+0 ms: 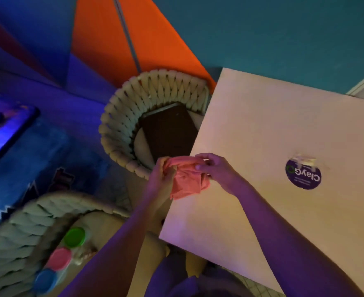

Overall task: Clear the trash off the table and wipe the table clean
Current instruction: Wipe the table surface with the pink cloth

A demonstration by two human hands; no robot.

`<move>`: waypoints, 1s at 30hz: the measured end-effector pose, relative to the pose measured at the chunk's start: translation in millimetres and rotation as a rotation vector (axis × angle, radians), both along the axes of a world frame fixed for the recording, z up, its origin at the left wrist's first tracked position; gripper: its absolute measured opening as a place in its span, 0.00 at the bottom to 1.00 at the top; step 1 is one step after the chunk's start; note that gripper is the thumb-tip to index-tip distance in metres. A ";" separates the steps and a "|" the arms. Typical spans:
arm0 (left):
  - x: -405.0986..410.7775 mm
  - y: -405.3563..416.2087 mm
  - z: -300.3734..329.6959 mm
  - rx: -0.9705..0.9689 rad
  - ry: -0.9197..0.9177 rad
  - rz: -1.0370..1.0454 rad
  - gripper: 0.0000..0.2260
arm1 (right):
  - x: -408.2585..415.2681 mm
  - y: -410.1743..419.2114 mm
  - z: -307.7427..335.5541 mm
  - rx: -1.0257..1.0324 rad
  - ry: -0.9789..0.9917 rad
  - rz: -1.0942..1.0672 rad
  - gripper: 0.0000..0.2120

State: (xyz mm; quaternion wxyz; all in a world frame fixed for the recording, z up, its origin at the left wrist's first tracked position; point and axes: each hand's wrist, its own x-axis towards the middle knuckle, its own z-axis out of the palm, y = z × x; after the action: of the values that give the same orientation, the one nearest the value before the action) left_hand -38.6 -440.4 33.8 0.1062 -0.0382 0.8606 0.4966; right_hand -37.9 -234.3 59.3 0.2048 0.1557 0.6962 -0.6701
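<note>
A pink cloth (186, 179) is being held bunched at the near-left edge of the counter (262, 129), gripped by both hands. The left hand (162, 174) is curled round one end of it, and the fingers (202, 167) of the right hand (217, 170) are pinching the other end, thumb against fingertips. Most of the cloth is hanging between and below the fingers, just over the counter's edge.

Well beyond the right fingers, a round purple sticker (303, 175) with a torn scrap of white paper (304, 160) at its top is lying on the counter; this appears to be the remaining trash. For a good wipe, the cloth is best being gathered into a flat pad rather than a loose wad, so that a broad face is pressed down. The scrap and sticker should probably be lifted off first, since wiping over them would only be dragging them about. Beyond the left fingers a woven chair (121, 125) is standing beside the counter.
</note>
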 end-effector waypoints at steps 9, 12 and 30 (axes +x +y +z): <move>-84.8 -68.2 -35.4 0.032 -0.006 0.117 0.15 | -89.2 -83.3 -16.7 0.225 -0.068 0.023 0.15; -105.6 -72.6 -45.0 0.009 -0.016 0.115 0.15 | -116.7 -97.3 -29.8 0.380 -0.038 0.034 0.14; -216.7 -44.8 -198.7 -0.099 -0.103 0.173 0.15 | -266.2 -97.2 -179.1 0.771 -0.067 0.333 0.10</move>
State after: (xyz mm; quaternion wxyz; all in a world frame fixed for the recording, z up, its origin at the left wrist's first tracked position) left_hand -255.3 -485.2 -164.9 0.1052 -0.1429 0.8710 0.4581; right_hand -304.1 -331.5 -119.9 0.2595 0.1282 0.9046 -0.3128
